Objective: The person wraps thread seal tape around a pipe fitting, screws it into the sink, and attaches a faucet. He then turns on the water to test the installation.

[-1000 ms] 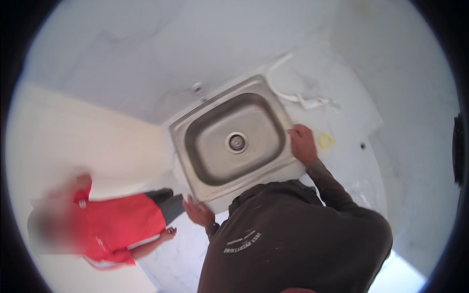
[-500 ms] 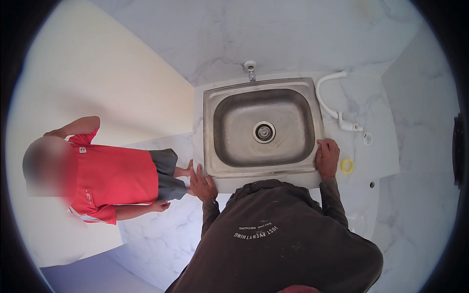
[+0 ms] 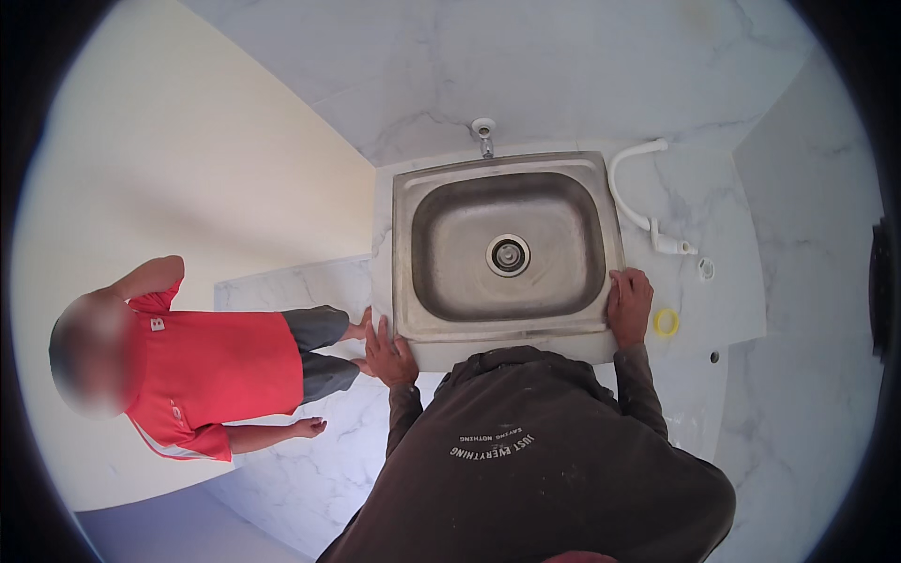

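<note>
Basically, a white marbled worktop [image 3: 732, 300] against a marbled wall [image 3: 582, 89]; then another person [image 3: 211, 366] to the left, red shirt with small white marks on shoulder and chest, too small to read. Wearer's dark brown top [image 3: 535, 469] fills the lower middle; two arced lines of white lettering [image 3: 493, 446], legible, upside-down in view. Steel sink [image 3: 511, 328] sits on the worktop between the hands, drain strainer [image 3: 508, 255] in its bowl. White bent hose [image 3: 613, 183] with fitting lies right of the sink. Left hand [image 3: 389, 357]: at sink's front-left corner, grip open, fingers spread on the worktop, holding nothing. Right hand [image 3: 632, 305]: fingers together against the sink's right edge near the front corner; can't tell if that grip hooks it. Small tap [image 3: 486, 143] behind the sink. Yellow ring [image 3: 657, 324] just right of the right hand.
</note>
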Tool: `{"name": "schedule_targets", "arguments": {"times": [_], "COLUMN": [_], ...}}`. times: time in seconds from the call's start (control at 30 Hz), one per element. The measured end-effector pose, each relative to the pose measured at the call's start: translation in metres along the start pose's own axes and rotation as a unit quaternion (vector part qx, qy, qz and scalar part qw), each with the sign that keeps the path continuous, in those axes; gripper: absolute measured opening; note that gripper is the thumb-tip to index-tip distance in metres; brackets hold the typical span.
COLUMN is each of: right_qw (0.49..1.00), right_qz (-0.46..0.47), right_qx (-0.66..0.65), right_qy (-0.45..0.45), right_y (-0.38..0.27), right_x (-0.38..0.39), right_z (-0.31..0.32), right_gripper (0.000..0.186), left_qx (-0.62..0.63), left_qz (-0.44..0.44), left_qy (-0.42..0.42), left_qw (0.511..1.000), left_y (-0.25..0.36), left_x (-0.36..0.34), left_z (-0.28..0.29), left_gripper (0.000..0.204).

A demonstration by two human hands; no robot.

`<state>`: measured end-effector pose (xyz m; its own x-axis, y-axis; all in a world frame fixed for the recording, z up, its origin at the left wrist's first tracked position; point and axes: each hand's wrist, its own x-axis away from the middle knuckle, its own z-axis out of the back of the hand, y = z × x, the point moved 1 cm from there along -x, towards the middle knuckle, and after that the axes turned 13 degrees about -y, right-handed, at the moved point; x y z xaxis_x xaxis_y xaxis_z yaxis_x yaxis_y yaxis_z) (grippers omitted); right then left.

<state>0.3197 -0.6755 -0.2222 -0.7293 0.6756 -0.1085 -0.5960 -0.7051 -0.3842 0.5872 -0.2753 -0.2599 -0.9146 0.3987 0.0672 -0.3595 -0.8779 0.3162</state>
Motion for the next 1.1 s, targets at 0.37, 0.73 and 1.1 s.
{"name": "schedule_targets", "arguments": {"times": [0.37,0.73,1.1], "right_qw": [1.0,1.0,1.0], "right_qz": [0.002,0.01,0.001], "right_qx": [0.004,-0.009,-0.017], "right_qy": [0.011,0.006,0.007], "right_y": [-0.002,0.002,0.004], "right_x": [-0.003,-0.004,-0.001], "right_z": [-0.005,-0.014,-0.02], "right_gripper": [0.019,0.021,0.022], "left_qx": [0.003,0.014,0.016], "left_qz": [-0.015,-0.022,-0.003], "left_qy": [0.001,0.011,0.011], "left_qw": [1.0,1.0,1.0], "left_y": [-0.006,-0.005,-0.004], "left_x": [-0.011,-0.015,-0.014], "left_z": [-0.008,-0.008,-0.008], "left_gripper": [0.056,0.057,0.056]}}
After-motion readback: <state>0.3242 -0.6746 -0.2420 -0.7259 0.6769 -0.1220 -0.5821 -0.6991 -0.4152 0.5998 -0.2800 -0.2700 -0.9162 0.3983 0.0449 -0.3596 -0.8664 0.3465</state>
